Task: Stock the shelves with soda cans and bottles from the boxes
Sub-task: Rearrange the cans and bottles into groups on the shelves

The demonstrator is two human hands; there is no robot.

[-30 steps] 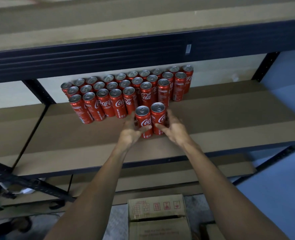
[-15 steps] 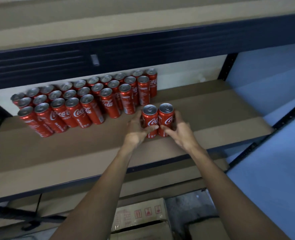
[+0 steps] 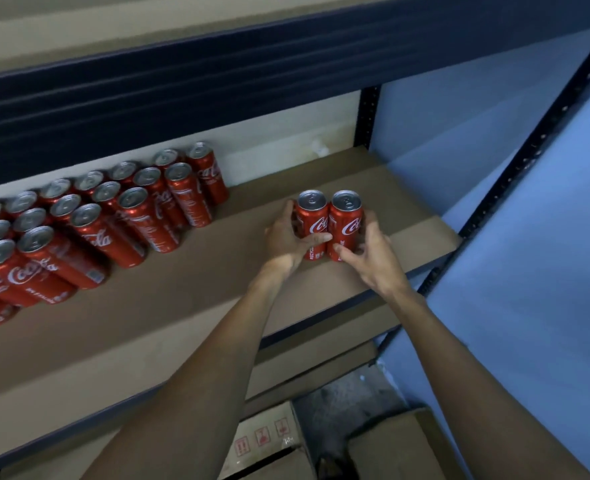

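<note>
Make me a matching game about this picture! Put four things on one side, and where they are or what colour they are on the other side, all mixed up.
Things:
1. held cans
2. big group of cans
3. cardboard box
4. wall

Matches:
A. blue, at the right
B. down below the shelf
C. gripped between the left hand and the right hand
D. standing on the shelf's left part, no hand on it

Pairs: 1-C, 2-D, 3-B, 4-A
</note>
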